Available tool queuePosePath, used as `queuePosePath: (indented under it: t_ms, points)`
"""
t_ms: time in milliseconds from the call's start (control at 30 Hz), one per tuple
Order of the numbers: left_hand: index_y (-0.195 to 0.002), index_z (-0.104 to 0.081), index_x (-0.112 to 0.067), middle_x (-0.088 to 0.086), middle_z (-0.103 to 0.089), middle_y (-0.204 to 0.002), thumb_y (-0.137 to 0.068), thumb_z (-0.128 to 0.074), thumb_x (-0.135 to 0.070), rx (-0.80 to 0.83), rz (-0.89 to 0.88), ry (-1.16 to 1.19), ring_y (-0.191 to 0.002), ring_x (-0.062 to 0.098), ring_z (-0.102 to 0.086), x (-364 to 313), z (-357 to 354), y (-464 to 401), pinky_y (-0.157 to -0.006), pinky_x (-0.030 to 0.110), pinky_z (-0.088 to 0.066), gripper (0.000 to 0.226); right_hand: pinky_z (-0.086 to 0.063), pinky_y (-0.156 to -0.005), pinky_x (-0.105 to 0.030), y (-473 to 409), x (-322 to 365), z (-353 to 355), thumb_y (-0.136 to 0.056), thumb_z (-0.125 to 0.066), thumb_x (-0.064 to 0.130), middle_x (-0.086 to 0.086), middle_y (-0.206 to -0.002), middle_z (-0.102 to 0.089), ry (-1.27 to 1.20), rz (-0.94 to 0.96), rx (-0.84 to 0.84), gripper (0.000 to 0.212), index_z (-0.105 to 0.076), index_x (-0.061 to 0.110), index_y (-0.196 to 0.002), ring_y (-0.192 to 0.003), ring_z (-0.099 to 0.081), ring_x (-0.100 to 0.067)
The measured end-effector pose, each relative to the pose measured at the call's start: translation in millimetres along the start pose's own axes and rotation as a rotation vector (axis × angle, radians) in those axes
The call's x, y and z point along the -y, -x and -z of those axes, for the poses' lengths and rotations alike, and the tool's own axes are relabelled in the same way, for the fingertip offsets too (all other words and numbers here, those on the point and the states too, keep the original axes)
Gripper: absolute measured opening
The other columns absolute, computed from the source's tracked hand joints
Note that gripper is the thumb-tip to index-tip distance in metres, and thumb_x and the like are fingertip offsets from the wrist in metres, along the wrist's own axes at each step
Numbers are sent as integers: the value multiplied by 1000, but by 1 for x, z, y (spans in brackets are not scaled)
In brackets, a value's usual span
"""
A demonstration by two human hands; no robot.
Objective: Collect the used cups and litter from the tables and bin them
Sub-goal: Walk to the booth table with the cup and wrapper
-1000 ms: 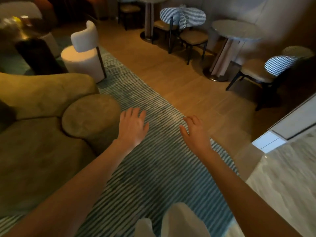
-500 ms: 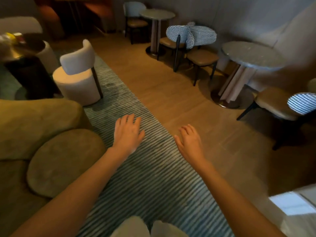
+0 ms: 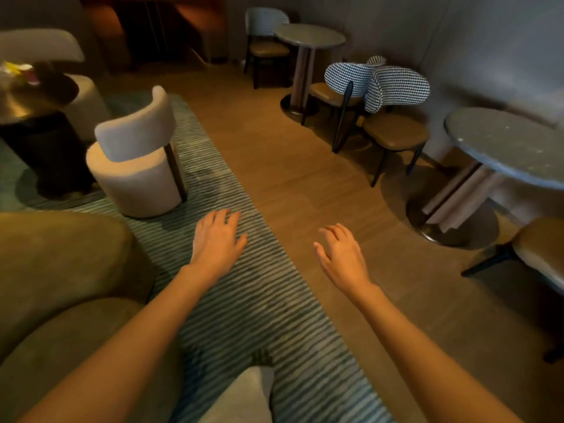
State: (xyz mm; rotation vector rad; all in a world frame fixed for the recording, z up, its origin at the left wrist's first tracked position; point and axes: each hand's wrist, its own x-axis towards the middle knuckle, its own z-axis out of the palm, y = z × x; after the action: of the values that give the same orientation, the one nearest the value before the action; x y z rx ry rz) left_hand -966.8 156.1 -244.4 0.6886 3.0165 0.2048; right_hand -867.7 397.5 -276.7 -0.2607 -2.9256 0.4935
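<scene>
Left hand point(image 3: 217, 239) out ahead over the striped rug point(image 3: 262, 300), palm down, fingers straight and slightly spread, holding nothing. Right hand point(image 3: 343, 257) alongside it over the edge of the wooden floor point(image 3: 274, 141), fingers relaxed and a little fanned, also empty. The two are apart, touching nothing.

The litter point(image 3: 18, 71) sits well away, far left, on a dark round desk point(image 3: 27, 99): a blurred heap of pale and yellow pieces with something red in it. Too smeared to tell whether it is cups, wrappers or both. Judging by the task, expect paper or thin plastic: light, easily crushed, possibly wet inside. Best to take any cup round its side wall, upright, with a gentle grip; loose scraps can be bunched in the other hand.

Between the hands and that desk: a cream round-backed chair point(image 3: 137, 166) stands on the rug, with the olive sofa point(image 3: 61, 264) close in on the left. I judge the way in lies round the cream chair.

To the right, two grey round desks, one far point(image 3: 309, 36) and one near point(image 3: 503, 145), both apparently bare, though the light is dim. Houndstooth-backed chairs point(image 3: 381, 83) crowd between them, and another houndstooth chair stands behind the far one.

No bin in sight.
</scene>
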Motion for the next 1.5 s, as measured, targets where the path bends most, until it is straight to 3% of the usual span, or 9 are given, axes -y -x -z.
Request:
queuePosePath:
  t_ms: [267,433,733,1100,1500]
  points:
    - [-143,-33,-18,6,-36,-148,-97,-41,-45,-6,-5,-20,-136,26,-31,14,6,-202,-111,41,-30,55,-32,-111,-39,-207,-36,-12,-97,-49,31,-11,-132,-55,-10,-2,-47,40,-54,8,-130,-134,-38,-28]
    - [-143,-33,-16,7,-35,-148,-96,-42,-43,2,7,-66,-135,27,-32,26,12,-353,-110,42,-30,54,-34,-110,-40,-370,-77,-11,-98,-46,32,-11,-134,-53,44,103,-36,43,-52,8,-133,-135,-37,-28]
    - [-142,-35,-16,9,-35,-148,-95,-46,-42,-91,163,-33,-136,29,-31,29,66,-588,-111,43,-30,55,-38,-107,-40,-643,-102,23,-98,-47,34,-10,-132,-55,45,195,-114,43,-52,8,-132,-132,-41,-27]
    - [-143,-35,-16,10,-37,-147,-95,-47,-42,-255,287,-18,-134,31,-33,143,108,-856,-110,46,-31,56,-39,-104,-38,-961,-51,-25,-98,-46,36,-5,-132,-52,11,347,-111,42,-51,12,-133,-128,-43,-24]
    - [-144,-33,-20,5,-35,-149,-94,-45,-45,-271,335,-4,-136,26,-30,258,115,-1116,-111,42,-28,58,-38,-104,-34,-1251,-20,-75,-98,-44,36,-3,-132,-53,4,377,-88,43,-49,14,-135,-126,-45,-21]
